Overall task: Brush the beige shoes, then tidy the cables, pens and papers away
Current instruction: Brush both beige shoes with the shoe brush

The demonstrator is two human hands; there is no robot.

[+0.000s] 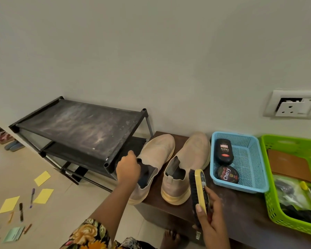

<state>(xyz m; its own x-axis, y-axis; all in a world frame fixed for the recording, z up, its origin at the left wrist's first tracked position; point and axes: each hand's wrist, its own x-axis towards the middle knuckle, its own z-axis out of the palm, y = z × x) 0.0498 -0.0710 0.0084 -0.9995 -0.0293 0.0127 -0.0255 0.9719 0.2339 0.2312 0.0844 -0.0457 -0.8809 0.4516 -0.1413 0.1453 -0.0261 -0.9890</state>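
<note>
Two beige slip-on shoes stand side by side on a dark wooden bench point(241, 209), toes toward the wall. My left hand point(127, 168) grips the collar of the left shoe point(156, 151). The right shoe point(192, 159) stands free beside it. My right hand point(210, 216) holds a yellow-backed shoe brush point(198, 189) with dark bristles, upright just right of the right shoe's heel. On the floor at the left lie yellow paper notes point(42, 178), pens point(32, 197) and a green paper point(13, 234).
A blue basket point(255, 169) holds a black polish bottle and a Cherry polish tin point(227, 174). A green basket point(276, 218) with assorted items stands at the right. A black shoe rack point(79, 126) stands left of the bench. A wall socket point(293, 106) is above.
</note>
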